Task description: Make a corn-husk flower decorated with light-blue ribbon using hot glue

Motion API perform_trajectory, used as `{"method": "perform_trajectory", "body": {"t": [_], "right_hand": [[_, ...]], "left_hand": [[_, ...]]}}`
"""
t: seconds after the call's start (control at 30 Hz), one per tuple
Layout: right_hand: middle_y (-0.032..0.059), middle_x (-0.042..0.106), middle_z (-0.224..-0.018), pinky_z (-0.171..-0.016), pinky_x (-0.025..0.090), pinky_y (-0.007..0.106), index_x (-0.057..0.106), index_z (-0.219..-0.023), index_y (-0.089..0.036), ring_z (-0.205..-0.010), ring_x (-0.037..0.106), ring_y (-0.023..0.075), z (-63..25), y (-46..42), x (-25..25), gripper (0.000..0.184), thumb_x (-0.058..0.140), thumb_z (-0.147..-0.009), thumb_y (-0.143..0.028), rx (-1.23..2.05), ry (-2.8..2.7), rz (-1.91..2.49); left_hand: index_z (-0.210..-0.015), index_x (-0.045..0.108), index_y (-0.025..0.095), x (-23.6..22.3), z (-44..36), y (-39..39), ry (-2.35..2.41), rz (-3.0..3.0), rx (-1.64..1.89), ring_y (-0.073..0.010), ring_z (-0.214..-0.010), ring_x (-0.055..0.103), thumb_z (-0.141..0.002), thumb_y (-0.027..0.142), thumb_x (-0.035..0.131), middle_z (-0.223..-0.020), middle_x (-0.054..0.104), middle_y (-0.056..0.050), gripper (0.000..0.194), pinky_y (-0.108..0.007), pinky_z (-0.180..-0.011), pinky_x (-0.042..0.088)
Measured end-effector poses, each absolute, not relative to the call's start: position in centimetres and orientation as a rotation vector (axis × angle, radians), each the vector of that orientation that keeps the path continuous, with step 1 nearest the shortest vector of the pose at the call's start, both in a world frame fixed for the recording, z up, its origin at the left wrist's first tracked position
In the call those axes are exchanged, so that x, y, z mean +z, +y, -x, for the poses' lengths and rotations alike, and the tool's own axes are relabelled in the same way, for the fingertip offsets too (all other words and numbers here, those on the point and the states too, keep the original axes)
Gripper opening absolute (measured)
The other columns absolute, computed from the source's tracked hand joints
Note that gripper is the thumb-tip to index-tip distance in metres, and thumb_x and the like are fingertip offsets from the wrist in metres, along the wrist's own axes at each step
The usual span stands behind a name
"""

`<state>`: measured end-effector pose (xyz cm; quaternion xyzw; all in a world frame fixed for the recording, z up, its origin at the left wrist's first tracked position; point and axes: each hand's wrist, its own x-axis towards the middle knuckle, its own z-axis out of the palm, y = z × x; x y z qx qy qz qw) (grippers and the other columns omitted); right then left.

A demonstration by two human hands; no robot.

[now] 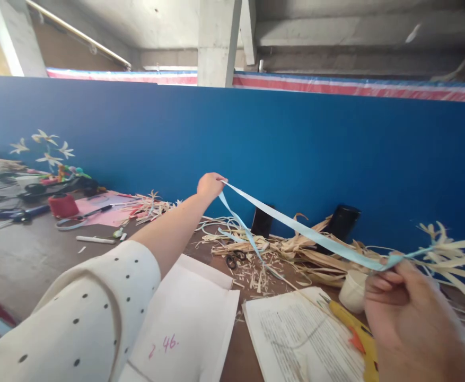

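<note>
A light blue ribbon [296, 227] runs taut through the air between my two hands. My left hand [209, 185] is stretched far forward over the table and pinches the ribbon's far part; a loose tail hangs down from it onto the scraps. My right hand [407, 313], close to the camera at the lower right, pinches the near end together with a straw flower [450, 254] with pale pointed petals. My left arm wears a white dotted sleeve [89, 313].
Dried straw scraps [280, 254] and small scissors [234, 260] litter the brown table. White paper [188, 323], a printed sheet [296, 334], a yellow glue gun [355, 334] and a white cup [351, 289] lie near. A blue partition [335, 148] stands behind. Red thread spool [63, 205], finished flowers [47, 148] far left.
</note>
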<state>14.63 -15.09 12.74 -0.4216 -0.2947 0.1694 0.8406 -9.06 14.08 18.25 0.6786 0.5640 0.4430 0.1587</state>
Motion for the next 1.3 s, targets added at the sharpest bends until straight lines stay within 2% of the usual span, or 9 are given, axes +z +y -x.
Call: {"method": "perform_trajectory", "body": {"t": [0.1, 0.17, 0.27, 0.37, 0.47, 0.57, 0.87, 1.07, 1.3], "right_hand": [[-0.0048, 0.052, -0.066, -0.042, 0.043, 0.016, 0.06, -0.068, -0.023, -0.054, 0.046, 0.0051, -14.8, -13.4, 11.8, 0.016, 0.073, -0.063, -0.017, 0.405, -0.457, 0.745], [-0.0045, 0.056, -0.067, -0.043, 0.044, 0.012, 0.063, -0.07, -0.018, -0.053, 0.049, 0.0035, -14.9, -12.1, 10.7, 0.02, 0.078, -0.056, -0.016, 0.538, -0.402, 0.778], [-0.0031, 0.06, -0.064, -0.041, 0.044, 0.012, 0.066, -0.072, -0.015, -0.051, 0.052, 0.0042, -14.5, -10.3, 9.2, 0.027, 0.081, -0.05, -0.019, 0.67, -0.413, 0.902], [-0.0019, 0.061, -0.063, -0.04, 0.045, 0.014, 0.067, -0.073, -0.015, -0.049, 0.053, 0.0061, -13.5, -9.1, 8.4, 0.03, 0.082, -0.048, -0.022, 0.717, -0.457, 0.982], [-0.0011, 0.062, -0.062, -0.038, 0.044, 0.015, 0.067, -0.074, -0.015, -0.049, 0.054, 0.0078, -12.5, -8.5, 8.1, 0.032, 0.082, -0.048, -0.025, 0.754, -0.501, 1.015], [-0.0014, 0.061, -0.06, -0.038, 0.041, 0.014, 0.068, -0.074, -0.015, -0.048, 0.051, 0.007, -11.7, -8.3, 7.8, 0.034, 0.083, -0.047, -0.027, 0.805, -0.512, 1.045], [-0.0032, 0.053, -0.051, -0.036, 0.025, 0.015, 0.067, -0.078, -0.014, -0.044, 0.037, 0.0052, -10.9, -8.3, 4.8, 0.03, 0.078, -0.058, -0.034, 0.811, -0.667, 1.162], [-0.0042, 0.052, -0.052, -0.04, 0.026, 0.016, 0.068, -0.084, -0.017, -0.046, 0.037, 0.0054, -10.5, -8.4, 4.4, 0.033, 0.077, -0.06, -0.038, 0.797, -0.7, 1.242], [-0.0081, 0.038, -0.038, -0.037, 0.022, 0.017, 0.067, -0.085, -0.016, -0.039, 0.029, 0.0054, -10.8, -8.5, 4.3, 0.032, 0.074, -0.064, -0.04, 0.749, -0.72, 1.219]], "left_hand": [[-0.109, 0.063, 0.024, 19.4, 11.8, 14.8, 1.803, -2.04, 1.183, -0.0221, -0.09, 0.06, -0.071, 0.044, 0.062, -0.104, 0.066, -0.008, 0.043, -0.03, -0.077, 0.045], [-0.111, 0.062, 0.023, 19.5, 13.3, 14.5, 1.883, -2.297, 0.747, -0.0281, -0.101, 0.057, -0.052, 0.041, 0.077, -0.112, 0.063, -0.01, 0.064, -0.033, -0.083, 0.044], [-0.104, 0.066, 0.023, 19.0, 14.0, 12.4, 1.72, -2.536, 0.081, -0.0296, -0.105, 0.055, -0.047, 0.027, 0.079, -0.112, 0.063, -0.01, 0.058, -0.031, -0.086, 0.043], [-0.111, 0.063, 0.024, 17.9, 12.8, 8.2, 1.586, -2.661, 0.439, -0.0263, -0.106, 0.055, -0.063, 0.03, 0.068, -0.12, 0.059, -0.008, 0.049, -0.03, -0.087, 0.042], [-0.103, 0.066, 0.025, 16.0, 10.2, 3.3, 1.265, -2.513, 0.958, -0.017, -0.089, 0.06, -0.078, 0.031, 0.052, -0.107, 0.065, -0.003, 0.03, -0.026, -0.08, 0.044], [-0.092, 0.069, 0.024, 13.0, 7.1, -0.5, 1.044, -2.228, 1.176, -0.015, -0.081, 0.06, -0.08, 0.034, 0.048, -0.096, 0.068, -0.002, 0.026, -0.025, -0.075, 0.044], [-0.083, 0.068, 0.02, 4.3, 1.7, -3.2, 0.775, -1.554, 1.186, -0.0162, -0.074, 0.058, -0.075, 0.038, 0.059, -0.08, 0.066, -0.005, 0.021, -0.026, -0.068, 0.045], [-0.092, 0.059, 0.015, 3.0, 1.8, -3.0, 0.631, -1.232, 0.912, -0.0078, -0.049, 0.046, -0.069, 0.048, 0.064, -0.069, 0.055, 0.0, 0.041, -0.019, -0.041, 0.037], [-0.106, 0.056, 0.017, 2.5, 2.2, -3.2, 0.376, -1.2, 0.618, -0.0042, -0.045, 0.046, -0.066, 0.035, 0.068, -0.078, 0.057, 0.0, 0.045, -0.017, -0.038, 0.033]]}}
